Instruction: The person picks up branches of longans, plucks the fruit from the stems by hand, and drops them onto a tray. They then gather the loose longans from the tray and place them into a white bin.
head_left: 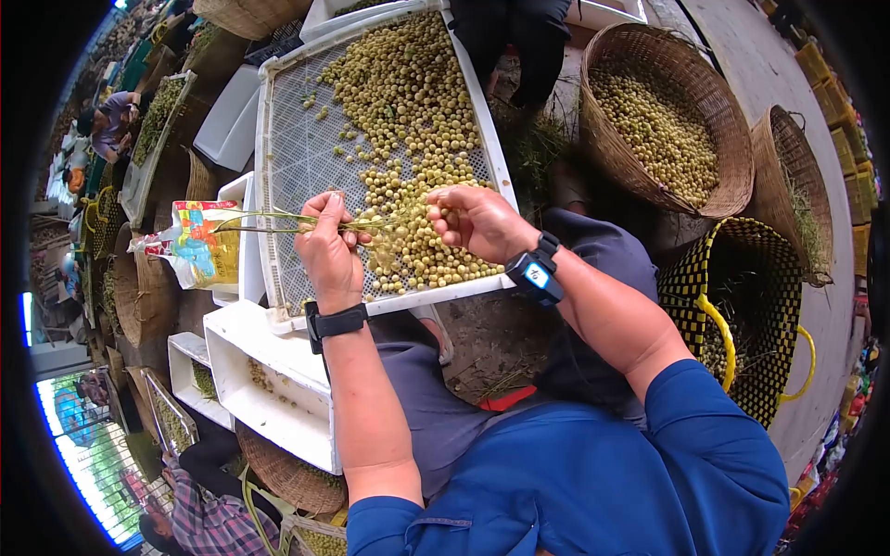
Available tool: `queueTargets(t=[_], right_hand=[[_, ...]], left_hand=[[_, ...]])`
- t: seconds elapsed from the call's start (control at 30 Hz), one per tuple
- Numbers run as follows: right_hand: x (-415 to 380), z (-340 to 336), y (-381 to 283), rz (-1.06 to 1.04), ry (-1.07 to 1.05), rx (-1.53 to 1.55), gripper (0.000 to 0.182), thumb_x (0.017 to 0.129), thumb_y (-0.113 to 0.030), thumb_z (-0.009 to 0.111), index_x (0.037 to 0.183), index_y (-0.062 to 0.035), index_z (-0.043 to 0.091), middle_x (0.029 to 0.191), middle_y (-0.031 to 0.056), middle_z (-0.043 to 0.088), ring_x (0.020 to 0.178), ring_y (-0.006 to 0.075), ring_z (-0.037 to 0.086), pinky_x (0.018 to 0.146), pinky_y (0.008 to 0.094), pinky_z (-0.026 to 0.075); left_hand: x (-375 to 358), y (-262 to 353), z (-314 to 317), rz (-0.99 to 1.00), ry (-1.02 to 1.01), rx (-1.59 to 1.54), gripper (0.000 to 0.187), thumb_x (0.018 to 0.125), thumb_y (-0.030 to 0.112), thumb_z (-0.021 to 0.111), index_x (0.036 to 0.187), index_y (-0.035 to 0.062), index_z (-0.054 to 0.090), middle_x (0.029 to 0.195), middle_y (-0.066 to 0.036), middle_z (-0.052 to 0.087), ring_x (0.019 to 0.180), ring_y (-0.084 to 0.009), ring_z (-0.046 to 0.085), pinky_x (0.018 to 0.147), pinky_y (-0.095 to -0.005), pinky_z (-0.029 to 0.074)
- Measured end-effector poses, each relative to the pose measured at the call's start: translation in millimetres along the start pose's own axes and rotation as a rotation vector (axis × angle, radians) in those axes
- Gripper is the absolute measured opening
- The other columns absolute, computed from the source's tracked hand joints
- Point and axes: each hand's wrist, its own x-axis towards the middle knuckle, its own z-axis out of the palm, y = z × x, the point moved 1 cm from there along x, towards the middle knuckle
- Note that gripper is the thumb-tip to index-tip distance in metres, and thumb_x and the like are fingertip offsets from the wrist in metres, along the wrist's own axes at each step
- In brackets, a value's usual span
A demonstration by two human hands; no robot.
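Our left hand [327, 227] is pinching a bundle of thin green stems [278, 219] between thumb and fingers, while our right hand [487, 222] is hovering just beside the stem ends, its fingers loosely curling; we cannot tell whether those fingers are gripping anything. Our two hands are working apart, with the stems bridging much of the gap between them. Beneath, towards 11 o'clock, a white mesh tray [297, 120] is bearing a heap of longan-like fruits [408, 83], which are spreading down to its near rim. A printed plastic packet [213, 246] is lying at 9 o'clock, seemingly behind the stems' far ends, and a white foam box [287, 426] is sitting at 8 o'clock. At 1 o'clock a round wicker basket [732, 139] is holding more fruits, and a black-and-yellow woven basket [686, 296] is standing at 3 o'clock. Just past 12 o'clock, another person's legs [519, 46] are pressing close to the tray. As we are judging it, a sharp tug on the stems could be flinging fruits over the low rim, since many are resting right beside it; a knee knocking the tray could be doing the same. Too loose a pinch could be letting stems slip among the fruits, and too hard a squeeze could be splitting skins.
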Motion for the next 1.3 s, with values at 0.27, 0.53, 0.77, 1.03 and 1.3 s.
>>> queueTargets(t=[0.27, 0.53, 0.77, 1.03, 1.3], right_hand=[[-5.8, -1.3, -5.4, 0.100, -0.186, 0.395, 0.042, 0.104, -0.028, 0.035, 0.118, 0.0069, 0.054, 0.115, 0.0238, 0.062, 0.104, 0.0352, 0.067, 0.090, 0.0500, 0.059], [-14.7, 0.1, -16.5, -0.950, 0.376, -1.079, 0.030, 0.088, -0.016, 0.065, 0.112, 0.0018, 0.065, 0.118, 0.0217, 0.063, 0.107, 0.0352, 0.064, 0.096, 0.0404, 0.050], [-33.4, 22.8, -18.0, -1.136, -0.036, -1.216, 0.021, 0.082, -0.012, 0.068, 0.099, -0.0010, 0.069, 0.099, 0.0157, 0.069, 0.102, 0.0325, 0.064, 0.092, 0.0417, 0.050], [-22.8, 26.6, -6.8, -0.500, -0.108, -0.773, 0.014, 0.095, -0.014, 0.066, 0.094, 0.0001, 0.069, 0.078, 0.0015, 0.065, 0.074, 0.0106, 0.059, 0.067, 0.0294, 0.049], [-15.3, 18.8, -8.9, -0.522, -0.067, -0.740, 0.018, 0.098, -0.016, 0.064, 0.094, 0.0007, 0.068, 0.081, -0.0011, 0.064, 0.074, 0.0052, 0.056, 0.065, 0.0241, 0.048]], left_hand=[[-2.5, 3.6, -1.1, -0.042, 0.007, 0.042, 0.008, 0.097, 0.012, 0.062, 0.101, 0.0054, 0.061, 0.076, 0.000, 0.054, 0.051, -0.0045, 0.043, 0.047, -0.0228, 0.047], [-6.8, 6.4, -0.6, -0.049, -0.008, 0.064, 0.007, 0.096, 0.011, 0.062, 0.098, 0.0047, 0.061, 0.077, -0.001, 0.054, 0.051, -0.0040, 0.044, 0.047, -0.0230, 0.050], [-12.9, 1.1, 9.1, -0.129, -0.059, 0.132, 0.007, 0.097, 0.012, 0.061, 0.100, 0.0063, 0.061, 0.076, 0.000, 0.053, 0.052, -0.0040, 0.044, 0.047, -0.0225, 0.047], [-21.1, 1.5, 21.4, -0.110, -0.168, 0.066, 0.015, 0.096, 0.013, 0.067, 0.106, 0.0031, 0.063, 0.081, 0.000, 0.057, 0.057, -0.0070, 0.052, 0.057, -0.0241, 0.054], [-16.7, -8.4, 9.1, -0.145, -0.250, 0.245, 0.013, 0.098, 0.014, 0.064, 0.101, 0.0014, 0.063, 0.075, -0.002, 0.060, 0.064, -0.0089, 0.060, 0.060, -0.0252, 0.056]])
